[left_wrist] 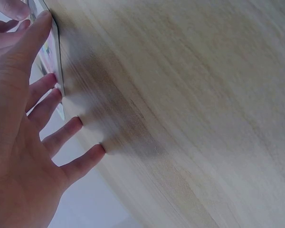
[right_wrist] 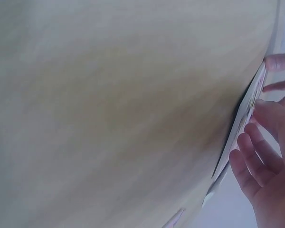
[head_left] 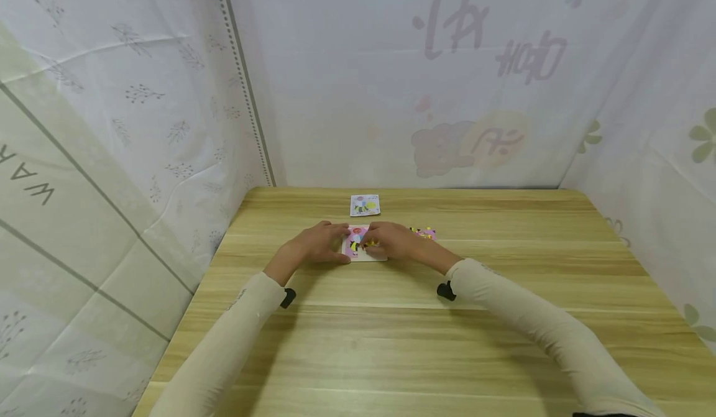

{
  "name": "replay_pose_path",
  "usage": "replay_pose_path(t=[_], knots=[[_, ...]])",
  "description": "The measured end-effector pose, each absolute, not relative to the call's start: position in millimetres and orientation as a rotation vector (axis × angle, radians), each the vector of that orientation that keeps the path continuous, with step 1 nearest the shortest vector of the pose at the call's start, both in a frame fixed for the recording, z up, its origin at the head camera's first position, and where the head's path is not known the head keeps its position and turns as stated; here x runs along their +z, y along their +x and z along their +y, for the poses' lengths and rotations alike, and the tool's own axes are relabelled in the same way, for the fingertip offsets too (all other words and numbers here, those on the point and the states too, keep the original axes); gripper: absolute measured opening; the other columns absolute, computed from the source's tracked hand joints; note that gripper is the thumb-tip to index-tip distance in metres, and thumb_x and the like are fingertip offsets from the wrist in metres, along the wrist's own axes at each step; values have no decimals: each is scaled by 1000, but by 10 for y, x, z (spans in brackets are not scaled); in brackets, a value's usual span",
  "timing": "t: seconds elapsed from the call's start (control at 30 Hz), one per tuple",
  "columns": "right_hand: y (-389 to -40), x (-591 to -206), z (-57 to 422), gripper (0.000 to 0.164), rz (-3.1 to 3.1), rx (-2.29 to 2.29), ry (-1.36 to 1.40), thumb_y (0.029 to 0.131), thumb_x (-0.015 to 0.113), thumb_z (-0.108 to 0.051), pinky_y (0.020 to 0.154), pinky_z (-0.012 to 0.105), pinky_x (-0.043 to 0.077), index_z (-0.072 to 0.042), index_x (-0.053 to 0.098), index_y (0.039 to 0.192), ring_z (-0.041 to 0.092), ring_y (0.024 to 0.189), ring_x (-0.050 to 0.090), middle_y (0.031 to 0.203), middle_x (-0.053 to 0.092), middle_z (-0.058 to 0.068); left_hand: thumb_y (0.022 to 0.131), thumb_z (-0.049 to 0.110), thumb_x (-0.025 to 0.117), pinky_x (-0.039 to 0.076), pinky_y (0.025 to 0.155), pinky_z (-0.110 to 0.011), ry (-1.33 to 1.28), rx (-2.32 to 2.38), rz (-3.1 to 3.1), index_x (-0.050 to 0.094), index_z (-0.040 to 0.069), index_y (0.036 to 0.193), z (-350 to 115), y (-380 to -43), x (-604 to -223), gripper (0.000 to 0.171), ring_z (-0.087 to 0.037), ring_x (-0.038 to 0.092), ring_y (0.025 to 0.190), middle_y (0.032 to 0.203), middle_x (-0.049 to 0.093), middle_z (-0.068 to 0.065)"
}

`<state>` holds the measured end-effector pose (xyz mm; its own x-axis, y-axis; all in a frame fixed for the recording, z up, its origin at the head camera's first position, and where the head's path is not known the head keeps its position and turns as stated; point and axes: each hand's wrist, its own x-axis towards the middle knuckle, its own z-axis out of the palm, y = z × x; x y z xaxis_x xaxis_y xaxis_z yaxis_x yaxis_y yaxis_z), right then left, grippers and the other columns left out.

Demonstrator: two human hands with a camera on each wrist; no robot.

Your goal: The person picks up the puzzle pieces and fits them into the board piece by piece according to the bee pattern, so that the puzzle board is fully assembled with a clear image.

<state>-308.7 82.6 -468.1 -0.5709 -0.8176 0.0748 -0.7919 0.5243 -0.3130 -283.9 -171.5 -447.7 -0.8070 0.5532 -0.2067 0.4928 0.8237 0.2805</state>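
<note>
A small jigsaw board (head_left: pixel 352 258) with a bee picture on pink lies on the wooden table, pale and bare along its lower part. My left hand (head_left: pixel 321 243) steadies its left side, thumb at the near edge and fingertips at the far left; in the left wrist view the fingers (left_wrist: pixel 69 130) are spread and fairly straight. Over the right half, my right hand (head_left: pixel 391 241) pinches a small yellow-and-black puzzle piece (head_left: pixel 371 243) between thumb and index finger, close over the board. Its other fingers (right_wrist: pixel 256 159) are loosely bent in the right wrist view.
Behind the board lies a square card (head_left: pixel 365 206) with a matching bee picture. Several loose pink and yellow puzzle pieces (head_left: pixel 423 233) lie right of the right hand. The wooden table (head_left: pixel 358 348) ends at a patterned curtain (head_left: pixel 358 94).
</note>
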Motion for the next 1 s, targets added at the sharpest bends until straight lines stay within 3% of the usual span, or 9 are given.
replay_pose_path(t=[0.47, 1.0], knots=[[-3169, -4584, 1179, 20, 2747, -477, -1324, 100, 70, -16, 87, 35, 57, -8, 78, 116, 17, 98, 68, 110, 70, 6, 92, 55, 74, 35, 117, -60, 794, 297, 2726, 49, 14, 156, -1696, -2848, -4482, 79, -38, 34, 151, 166, 38, -6], [-3227, -4570, 1581, 18, 2811, -462, -1276, 99, 72, -14, 78, 37, 58, -7, 78, 114, 21, 92, 68, 109, 71, 9, 93, 55, 73, 32, 119, -59, 775, 315, 2712, 47, 16, 157, -1713, -2846, -4489, 79, -37, 31, 152, 167, 36, -3]])
